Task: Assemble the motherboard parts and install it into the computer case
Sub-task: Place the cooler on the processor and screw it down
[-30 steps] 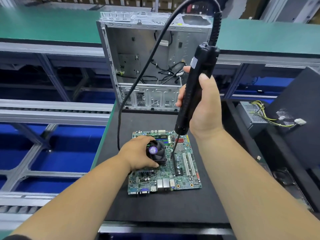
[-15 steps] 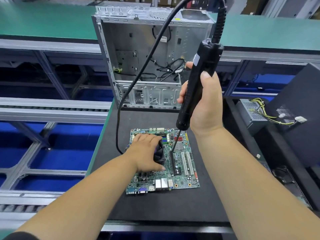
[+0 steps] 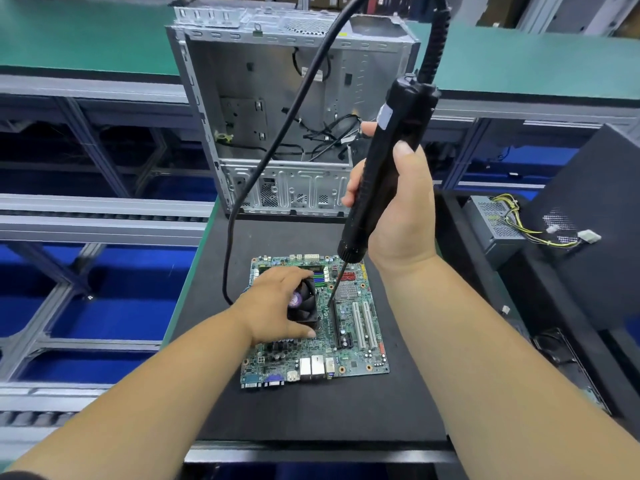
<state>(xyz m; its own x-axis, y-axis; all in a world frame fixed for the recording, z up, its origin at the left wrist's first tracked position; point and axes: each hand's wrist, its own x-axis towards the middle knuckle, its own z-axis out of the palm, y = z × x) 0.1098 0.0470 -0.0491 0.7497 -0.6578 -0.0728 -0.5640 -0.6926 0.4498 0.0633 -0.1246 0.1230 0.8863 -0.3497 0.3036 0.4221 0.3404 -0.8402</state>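
The motherboard (image 3: 313, 323) lies flat on the black mat of the table (image 3: 311, 417), in front of the open, upright computer case (image 3: 277, 112). The left hand (image 3: 277, 306) rests on the cooler fan (image 3: 304, 303), its grip curled around the fan's sides with the thumb on the board. The right hand (image 3: 398, 216) has its grip wrapped tight around a black electric screwdriver (image 3: 384, 161), held nearly upright, its bit tip touching the board just right of the fan. A power supply (image 3: 495, 220) sits to the right
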